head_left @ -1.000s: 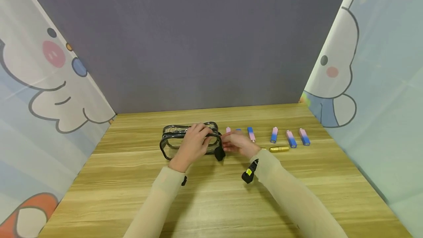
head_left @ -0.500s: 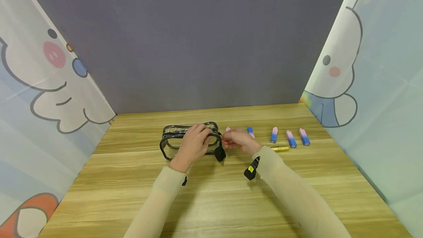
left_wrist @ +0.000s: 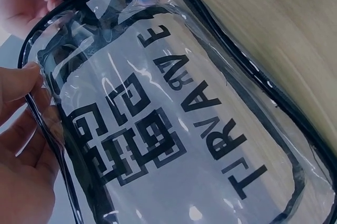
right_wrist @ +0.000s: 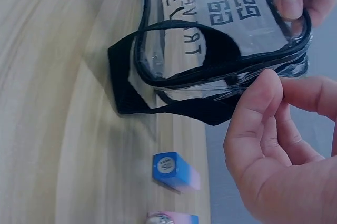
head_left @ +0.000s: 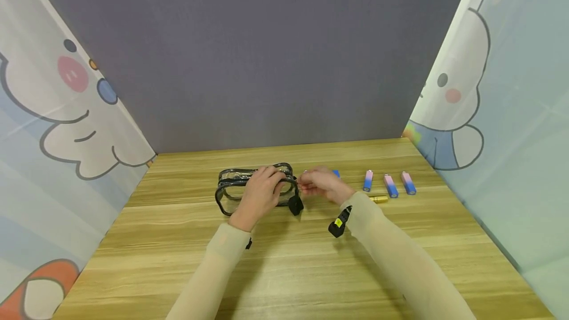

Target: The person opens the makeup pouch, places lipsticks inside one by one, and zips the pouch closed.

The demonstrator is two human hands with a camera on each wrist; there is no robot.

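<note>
A clear plastic pouch with black piping and printed letters stands on the wooden table. My left hand grips its upper edge, thumb on the near side in the left wrist view. At the pouch's right end, my right hand pinches the end of the black zipper between thumb and index finger. Whatever small part lies between those fingertips is hidden. Below the pinch, a black strap loop hangs from the same end of the pouch.
Several pink-and-blue lipstick-like tubes lie right of the pouch, some partly behind my right hand. A gold tube lies nearer, partly covered by my right wrist. A dark grey panel rises behind the table.
My right hand has shifted slightly up and away at the pouch's end, and its wrist has turned a little. The left hand and the pouch have hardly moved.
</note>
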